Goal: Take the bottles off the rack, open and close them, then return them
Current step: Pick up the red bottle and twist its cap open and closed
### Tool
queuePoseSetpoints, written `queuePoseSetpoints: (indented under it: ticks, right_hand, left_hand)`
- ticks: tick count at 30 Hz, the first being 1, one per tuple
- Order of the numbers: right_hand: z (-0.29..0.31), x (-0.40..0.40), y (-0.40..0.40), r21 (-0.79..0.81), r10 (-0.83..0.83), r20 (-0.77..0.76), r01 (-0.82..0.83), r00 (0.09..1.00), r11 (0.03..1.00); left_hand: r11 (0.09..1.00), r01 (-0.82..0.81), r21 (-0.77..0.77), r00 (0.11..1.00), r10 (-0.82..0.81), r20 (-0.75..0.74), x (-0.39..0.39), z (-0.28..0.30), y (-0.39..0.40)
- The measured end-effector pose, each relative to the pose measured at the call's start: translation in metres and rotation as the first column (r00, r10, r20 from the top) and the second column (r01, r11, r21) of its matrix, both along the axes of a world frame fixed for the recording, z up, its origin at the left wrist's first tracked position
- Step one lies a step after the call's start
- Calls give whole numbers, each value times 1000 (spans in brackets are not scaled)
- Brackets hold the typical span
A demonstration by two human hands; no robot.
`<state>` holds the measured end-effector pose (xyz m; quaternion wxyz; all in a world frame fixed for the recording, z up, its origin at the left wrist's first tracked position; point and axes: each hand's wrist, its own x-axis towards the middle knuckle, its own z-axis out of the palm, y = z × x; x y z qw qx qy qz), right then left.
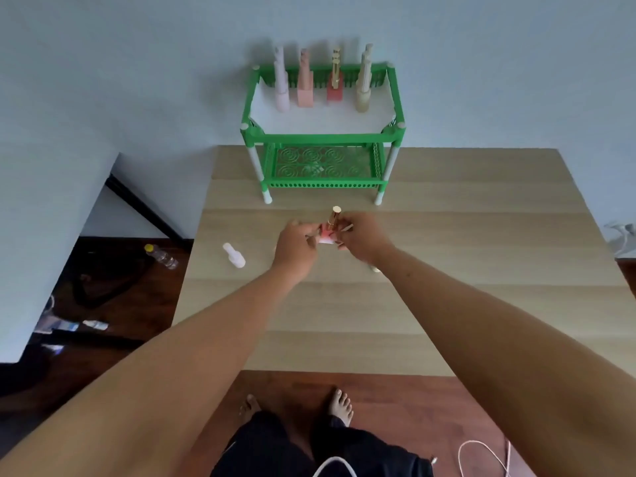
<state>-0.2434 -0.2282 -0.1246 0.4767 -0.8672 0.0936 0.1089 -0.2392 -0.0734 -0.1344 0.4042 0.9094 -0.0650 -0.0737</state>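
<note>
My left hand [296,243] and right hand [359,239] meet over the table [447,270], just in front of the green rack [321,136]. Between them I hold a small red bottle [326,235]: the left fingers are closed on its pinkish base, and the right fingers are pinched around its gold cap [335,216], which sticks up above both hands and tilts slightly toward the rack. I cannot tell whether the cap is seated or loosened.

In front of the rack and off to its left, a white bottle [234,255] lies on its side on the table, well apart from my left hand. A small gold-coloured bit shows just under my right wrist; it is too hidden to name.

On the rack's top shelf four bottles stand upright in a row against the wall: a pale pink bottle [281,87], a peach bottle [305,86], a red gold-topped bottle [335,82] and a cream bottle [364,86].
</note>
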Motion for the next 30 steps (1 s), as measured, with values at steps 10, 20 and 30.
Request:
queuePoseSetpoints:
  ticks: [10,20,30]
  right_hand:
    - [-62,-12,15,-165,-20,-45,13,999,986]
    - [-91,-10,17,-248,37,-15,-39,999,968]
    - [-95,-40,3,-170,-119,-37,111,992,979]
  left_hand:
    - [990,-39,-136,980,11,-198,-19,-57,3]
    - [984,-95,-152,961,51,-273,-22,-85,4]
    - [944,-330,17,882,314,-350,-28,-97,-3]
